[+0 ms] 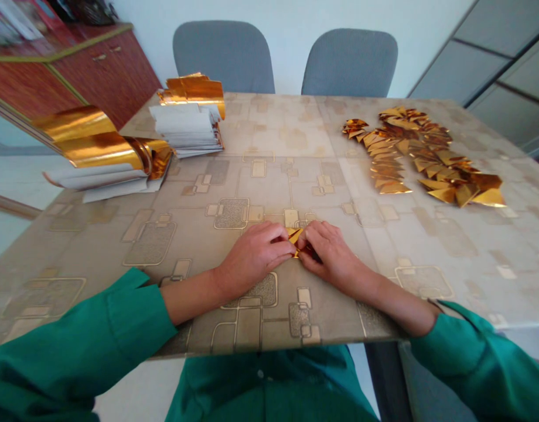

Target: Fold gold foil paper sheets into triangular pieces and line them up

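Note:
Between my two hands, near the front middle of the table, is a small piece of folded gold foil paper (294, 235). My left hand (261, 251) pinches its left side with thumb and fingers. On the other side my right hand (327, 253) grips it, fingers curled and close to the left fingertips. Only a pointed, creased bit of the foil shows; the fingers hide the rest.
A stack of gold foil sheets (89, 138) lies curled at the left edge, with another stack (188, 126) behind it. Chains of folded gold pieces (432, 146) lie at the back right. Two grey chairs (223, 55) stand beyond the patterned table (269, 176).

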Motion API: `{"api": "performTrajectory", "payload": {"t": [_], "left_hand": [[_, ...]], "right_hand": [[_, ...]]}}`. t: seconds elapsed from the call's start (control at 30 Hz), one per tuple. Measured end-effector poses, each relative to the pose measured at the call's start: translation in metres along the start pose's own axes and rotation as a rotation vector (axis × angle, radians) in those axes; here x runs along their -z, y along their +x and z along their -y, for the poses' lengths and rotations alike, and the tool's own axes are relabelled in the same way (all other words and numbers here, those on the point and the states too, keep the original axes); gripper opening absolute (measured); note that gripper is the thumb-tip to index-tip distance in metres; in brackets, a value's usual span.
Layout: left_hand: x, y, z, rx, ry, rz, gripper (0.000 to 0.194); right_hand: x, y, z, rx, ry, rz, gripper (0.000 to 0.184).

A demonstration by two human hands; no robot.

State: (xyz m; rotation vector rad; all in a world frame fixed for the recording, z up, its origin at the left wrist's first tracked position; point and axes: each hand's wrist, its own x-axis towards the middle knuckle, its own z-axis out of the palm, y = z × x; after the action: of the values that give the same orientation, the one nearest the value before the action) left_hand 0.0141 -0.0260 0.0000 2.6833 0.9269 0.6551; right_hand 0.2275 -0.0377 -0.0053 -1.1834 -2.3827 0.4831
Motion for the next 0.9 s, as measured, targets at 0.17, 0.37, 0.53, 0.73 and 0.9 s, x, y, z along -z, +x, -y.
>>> {"api": "performTrajectory", "payload": {"t": [0.17, 0.37, 0.53, 0.73, 0.9], "left_hand": [[0.005, -0.007, -0.003, -0.321, 0.324, 0.019, 0.033], [0.020, -0.017, -0.002, -0.412, 0.457, 0.045, 0.036], [0.028, -0.029, 0.000, -0.367, 0.456, 0.110, 0.034], [0.020, -0.022, -0.009, -0.343, 0.464, 0.028, 0.023], [0.011, 0.005, -0.017, -0.297, 0.478, 0.051, 0.019]], "right_hand": [[-0.002, 0.000, 0.002, 0.006, -0.058, -0.011, 0.007], [-0.003, 0.001, 0.002, -0.006, -0.053, -0.020, 0.007], [-0.003, 0.002, 0.002, 0.002, -0.051, -0.020, 0.008], [-0.005, 0.003, 0.002, 0.005, -0.095, -0.037, 0.008], [0.006, 0.004, -0.002, 0.066, 0.024, 0.010, 0.008]]}}
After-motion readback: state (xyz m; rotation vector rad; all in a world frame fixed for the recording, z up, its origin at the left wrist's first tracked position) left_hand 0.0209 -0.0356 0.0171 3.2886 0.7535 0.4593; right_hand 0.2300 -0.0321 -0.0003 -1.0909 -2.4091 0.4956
